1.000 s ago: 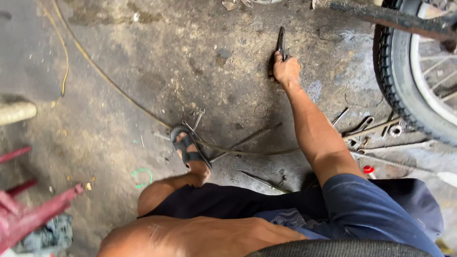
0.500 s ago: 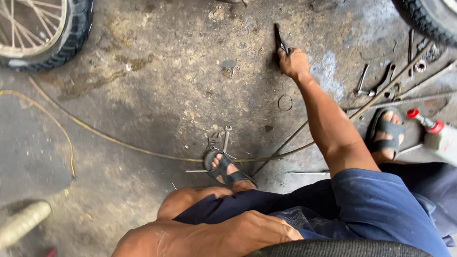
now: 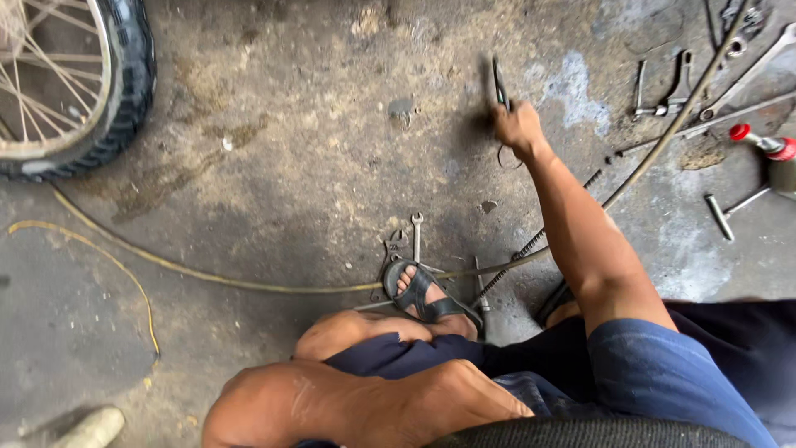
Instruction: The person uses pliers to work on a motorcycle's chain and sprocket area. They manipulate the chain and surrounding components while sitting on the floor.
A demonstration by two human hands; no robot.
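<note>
Since the earlier frames: right hand (image 3: 517, 129) has lifted its dark pliers-like tool (image 3: 499, 83) off the concrete floor (image 3: 315, 149); view has swung, so the spoked wheel (image 3: 70, 83) now sits upper left.

Right hand: arm stretched forward, fingers closed round the tool's handles; tool points away from the person, blurred, so its exact kind is uncertain. Small wire ring (image 3: 507, 158) on the floor just below the hand.

Left hand (image 3: 464, 398): resting on the person's lap at the bottom edge, fingers loosely flat, holding nothing.

Foot in a dark sandal (image 3: 427, 294): planted on the floor between the two arms.

Near the sandal: small open-ended spanner (image 3: 417, 236), upright in the view, just above the toes; a second flat tool (image 3: 394, 249) beside it; threaded rod (image 3: 518, 253) running diagonally towards the right arm.

Hose, yellowish (image 3: 215, 278): curves from under the wheel across to the sandal.

Upper right group, well apart from the right hand: pair of levers (image 3: 663, 87), long spanner (image 3: 750, 66), thin metal bar (image 3: 705, 120), long cable (image 3: 672, 137) crossing them.

Far right edge: bottle with red cap (image 3: 767, 149); short metal pin (image 3: 718, 217) below it
</note>
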